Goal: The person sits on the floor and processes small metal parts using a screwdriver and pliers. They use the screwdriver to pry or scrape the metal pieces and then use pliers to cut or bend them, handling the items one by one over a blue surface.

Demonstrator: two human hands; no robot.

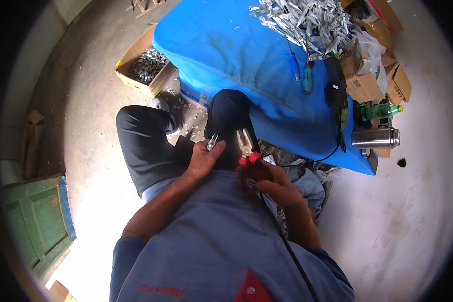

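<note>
Above my lap, my left hand (204, 158) pinches a small metal part (211, 142) between thumb and fingers, its two thin prongs pointing away from me. To the right of it, my right hand (273, 181) grips combination pliers (245, 145) by their red and black handles. The steel jaws point away from me, apart from the small part; whether they are fully closed is hard to tell. Both hands are near my knees in dark trousers (226, 113). Exactly what the small part is cannot be made out.
A blue cloth (219, 37) covers the table ahead, bearing a heap of silvery metal strips (309, 22), a blue screwdriver (294, 68) and a teal-handled screwdriver (307, 79). A steel flask (373, 138) and green bottle (381, 111) lie right. A cardboard box (136, 85) holds metal pieces. A black cable (287, 241) crosses my shirt.
</note>
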